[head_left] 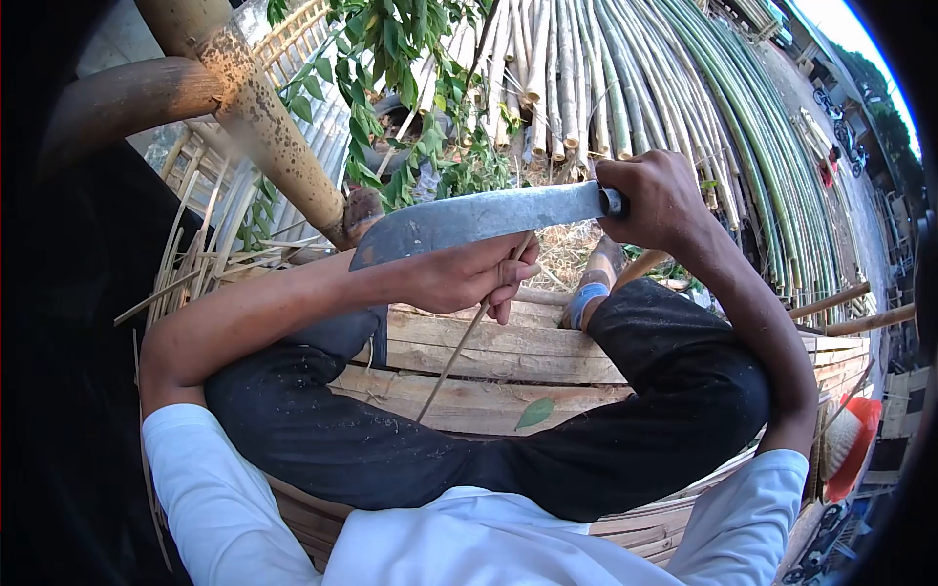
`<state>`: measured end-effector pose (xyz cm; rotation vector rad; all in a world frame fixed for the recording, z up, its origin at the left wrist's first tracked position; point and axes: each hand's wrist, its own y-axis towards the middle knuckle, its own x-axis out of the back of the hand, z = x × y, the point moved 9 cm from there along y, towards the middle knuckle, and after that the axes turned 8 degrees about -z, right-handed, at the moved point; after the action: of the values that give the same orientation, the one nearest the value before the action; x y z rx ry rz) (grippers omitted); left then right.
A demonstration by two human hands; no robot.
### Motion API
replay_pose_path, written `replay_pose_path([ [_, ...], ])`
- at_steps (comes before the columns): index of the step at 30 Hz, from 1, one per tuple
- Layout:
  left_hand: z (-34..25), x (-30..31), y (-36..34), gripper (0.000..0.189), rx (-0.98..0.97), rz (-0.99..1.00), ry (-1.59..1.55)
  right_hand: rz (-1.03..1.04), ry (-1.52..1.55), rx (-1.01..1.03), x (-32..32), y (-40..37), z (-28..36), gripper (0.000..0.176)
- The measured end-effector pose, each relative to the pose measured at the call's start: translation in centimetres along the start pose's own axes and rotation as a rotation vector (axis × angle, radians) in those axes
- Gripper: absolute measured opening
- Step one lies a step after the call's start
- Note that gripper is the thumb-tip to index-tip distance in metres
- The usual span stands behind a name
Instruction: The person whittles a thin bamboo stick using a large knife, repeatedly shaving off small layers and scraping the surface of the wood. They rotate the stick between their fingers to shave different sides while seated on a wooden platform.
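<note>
Dull grey metal knife blade [469,220], thin pale bamboo strip [459,347], rough weathered wooden planks [508,361], matt black cloth trousers [674,391].

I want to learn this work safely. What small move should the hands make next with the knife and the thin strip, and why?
Probably push the knife gently away from the body along the strip. The right hand grips its handle, and the left hand pinches the strip right beneath the blade.
</note>
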<state>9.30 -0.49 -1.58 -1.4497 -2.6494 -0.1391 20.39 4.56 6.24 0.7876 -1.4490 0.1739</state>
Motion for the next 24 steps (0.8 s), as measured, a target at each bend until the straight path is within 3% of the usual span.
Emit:
replay_pose_path([
  [5, 0.0, 0.2, -0.2, 0.014, 0.089, -0.017, 0.047, -0.019, -0.013, 0.013, 0.1, -0.2, -0.5, 0.013],
  [7, -0.4, -0.3, -0.4, 0.012, 0.108, 0.059, 0.127, -0.104, 0.057, -0.097, 0.9, -0.4, -2.3, 0.011],
  [8, 0.1, -1.8, -1.0, 0.012, 0.175, 0.225, 0.229, -0.151, 0.164, -0.198, 0.9, -0.7, -3.7, 0.013],
  [9, 0.0, -3.6, -1.8, 0.013, 0.245, 0.393, 0.329, -0.062, 0.142, -0.342, 0.8, -0.9, -4.8, 0.017],
  [11, 0.7, -4.0, -1.8, 0.014, 0.268, 0.376, 0.327, -0.096, 0.145, -0.397, 0.4, -1.9, -6.4, 0.021],
  [13, 1.2, -1.0, -0.3, 0.015, 0.251, 0.098, 0.128, -0.101, 0.203, -0.473, 0.4, -2.0, -7.3, 0.024],
  [15, 1.2, 0.4, 0.3, 0.015, 0.200, 0.032, 0.005, -0.111, 0.255, -0.568, 0.4, -2.6, -8.2, 0.026],
  [19, 1.0, 1.2, 0.2, 0.014, 0.243, -0.075, 0.062, -0.082, 0.322, -0.521, 0.2, -2.3, -6.7, 0.027],
  [24, 1.3, 1.6, 0.6, 0.017, 0.190, -0.114, -0.024, -0.076, 0.236, -0.224, 0.6, -0.8, -3.3, 0.017],
])
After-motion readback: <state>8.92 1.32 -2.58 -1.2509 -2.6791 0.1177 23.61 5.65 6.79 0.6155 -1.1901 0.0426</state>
